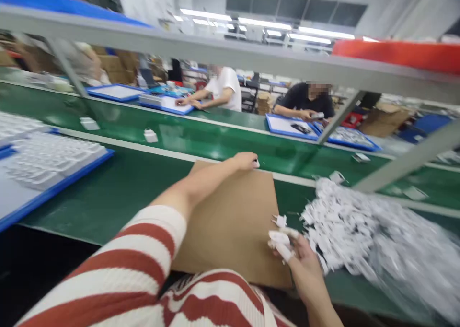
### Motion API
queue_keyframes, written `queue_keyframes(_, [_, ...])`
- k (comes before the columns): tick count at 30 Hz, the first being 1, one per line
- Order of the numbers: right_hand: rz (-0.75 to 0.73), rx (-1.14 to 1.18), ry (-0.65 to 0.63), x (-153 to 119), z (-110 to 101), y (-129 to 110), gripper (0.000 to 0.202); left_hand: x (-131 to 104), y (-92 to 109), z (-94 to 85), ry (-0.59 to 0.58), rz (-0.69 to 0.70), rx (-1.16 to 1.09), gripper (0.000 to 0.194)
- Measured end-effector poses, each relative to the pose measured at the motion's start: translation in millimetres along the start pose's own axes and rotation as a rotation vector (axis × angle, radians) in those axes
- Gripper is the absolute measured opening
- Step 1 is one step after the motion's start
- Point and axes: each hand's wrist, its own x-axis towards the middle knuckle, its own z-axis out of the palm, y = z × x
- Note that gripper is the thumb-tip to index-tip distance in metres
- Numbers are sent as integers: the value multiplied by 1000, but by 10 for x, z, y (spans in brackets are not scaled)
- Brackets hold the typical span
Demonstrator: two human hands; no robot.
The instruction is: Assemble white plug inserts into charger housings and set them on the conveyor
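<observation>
My left hand (246,160) stretches out past the far edge of a brown cardboard sheet (230,216), beside the green belt. Its fingers are curled, and a small white and dark bit shows at the fingertips, too blurred to name. Low over the cardboard's right edge, my right hand (302,257) pinches a white plastic piece (279,239); white covers are on some fingertips. Just beyond those fingers is a small white plug (280,220) with two pins; whether it touches them I cannot tell. Right of this hand lies a heap of white plug parts (338,226).
A clear plastic bag (413,255) spreads beside the heap. Blue-edged trays of white parts (61,159) stand at left. Single white adapters (150,135) sit on the green belt (215,142). A grey frame post (406,157) slants at right. Two people work across the belt.
</observation>
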Motion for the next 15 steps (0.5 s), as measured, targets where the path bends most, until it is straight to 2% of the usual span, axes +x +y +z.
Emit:
queue_keyframes(3, [-18, 96, -8, 85, 124, -113, 52, -165, 89, 193, -111, 133, -134, 31])
queue_keyframes(6, [9, 248, -18, 268, 197, -205, 48, -457, 119, 362, -171, 205, -293, 31])
queue_keyframes(9, [88, 322, -18, 388, 272, -234, 49, -840, 160, 426, -219, 217, -468, 31])
queue_keyframes(12, [120, 276, -48, 427, 338, -216, 49, -1126, 252, 487, -219, 167, -623, 35])
queue_keyframes(15, [1, 131, -61, 452, 344, -169, 42, -1230, 307, 613, -166, 127, -798, 40])
